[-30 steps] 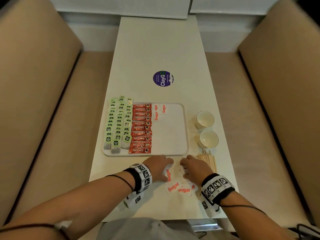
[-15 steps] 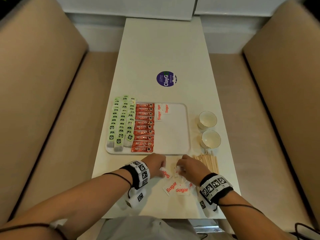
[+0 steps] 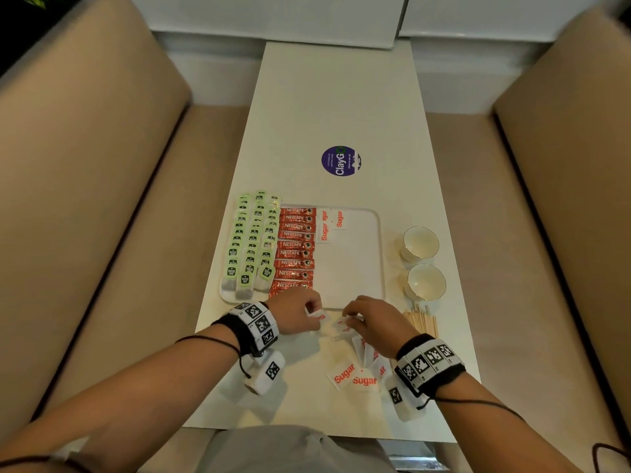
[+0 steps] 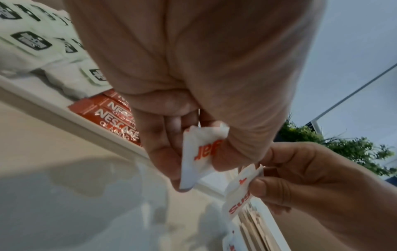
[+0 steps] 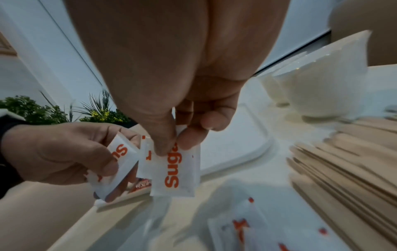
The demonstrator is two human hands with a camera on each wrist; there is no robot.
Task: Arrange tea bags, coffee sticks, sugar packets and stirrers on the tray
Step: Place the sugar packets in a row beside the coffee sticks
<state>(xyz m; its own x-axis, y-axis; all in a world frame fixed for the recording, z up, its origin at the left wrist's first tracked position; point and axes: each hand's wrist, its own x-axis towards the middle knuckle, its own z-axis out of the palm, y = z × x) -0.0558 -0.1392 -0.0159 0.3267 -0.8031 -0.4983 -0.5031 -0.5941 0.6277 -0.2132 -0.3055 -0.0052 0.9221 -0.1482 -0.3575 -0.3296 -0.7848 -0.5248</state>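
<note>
A white tray (image 3: pixel 355 268) holds green tea bags (image 3: pixel 251 247) in rows at its left, red coffee sticks (image 3: pixel 295 249) beside them and sugar packets (image 3: pixel 330 223) at the far middle. My left hand (image 3: pixel 297 314) pinches a white sugar packet (image 4: pixel 199 156) just before the tray's near edge. My right hand (image 3: pixel 372 322) pinches another sugar packet (image 5: pixel 177 171) close beside it. Loose sugar packets (image 3: pixel 355 375) lie on the table under my right wrist. Wooden stirrers (image 3: pixel 421 322) lie in a pile right of my right hand.
Two white cups (image 3: pixel 421 262) stand right of the tray. A round purple sticker (image 3: pixel 340 161) sits on the table (image 3: pixel 334 107) beyond the tray. Beige bench seats (image 3: pixel 102 199) flank the table on both sides.
Both hands have lifted off the loose pile toward the tray's near edge, each now pinching a sugar packet clear of the table.
</note>
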